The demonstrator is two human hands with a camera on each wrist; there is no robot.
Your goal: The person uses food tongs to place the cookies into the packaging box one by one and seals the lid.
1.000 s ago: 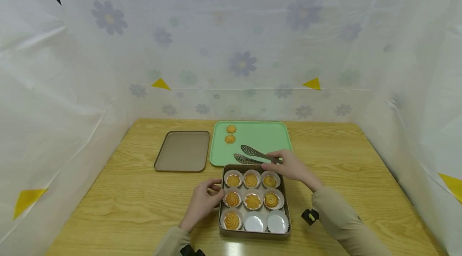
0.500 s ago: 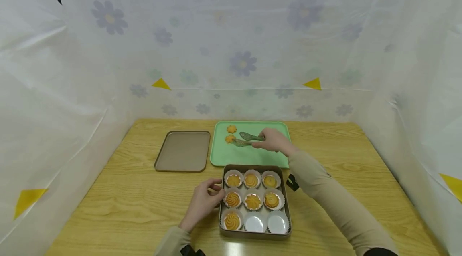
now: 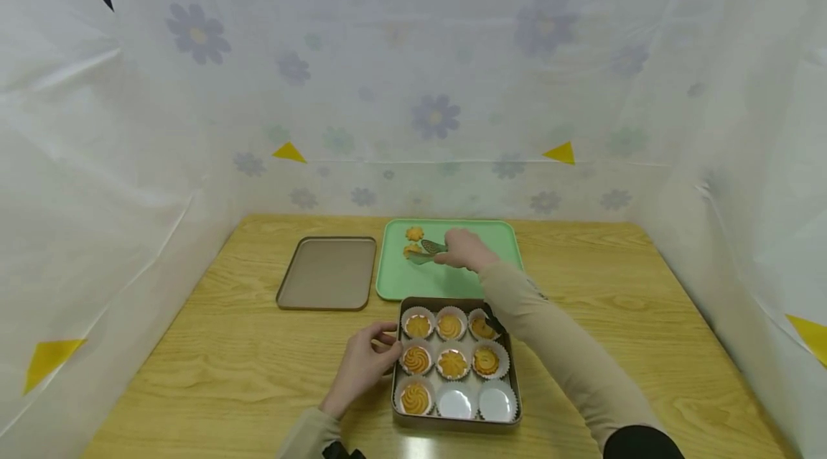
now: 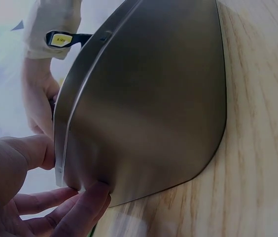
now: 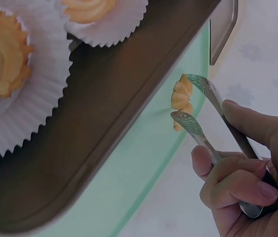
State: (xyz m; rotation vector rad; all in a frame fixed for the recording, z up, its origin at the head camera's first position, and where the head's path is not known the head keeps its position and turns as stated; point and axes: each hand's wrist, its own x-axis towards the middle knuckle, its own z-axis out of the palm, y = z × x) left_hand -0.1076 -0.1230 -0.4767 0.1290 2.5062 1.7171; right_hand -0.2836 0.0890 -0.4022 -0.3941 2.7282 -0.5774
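Observation:
My right hand (image 3: 468, 249) grips metal tongs (image 5: 210, 94) with perforated tips, over the green tray (image 3: 497, 236). The tips stand apart, one on each side of the nearer of two cookies (image 3: 410, 249). The other cookie (image 3: 414, 233) lies just behind it. At the left side of a brown metal tin (image 3: 455, 426), my left hand (image 3: 362, 365) pinches its edge, thumb at the rim and fingers against the outer wall. Inside the tin, several fluted paper cups (image 3: 455, 400) stand in three rows. Most hold a piped cookie (image 3: 416, 397); the front middle and front right cups are bare.
A flat brown tray (image 3: 328, 274) lies left of the green one on the wooden table (image 3: 213, 365). The tin stands directly in front of the green tray, and my right forearm (image 3: 549, 330) reaches across its back right corner. White sheeting closes the back and sides.
My right hand has carried the tongs from the tin's back edge away and to the left, until the tips came around the nearer cookie. The left hand and tin have stayed put.

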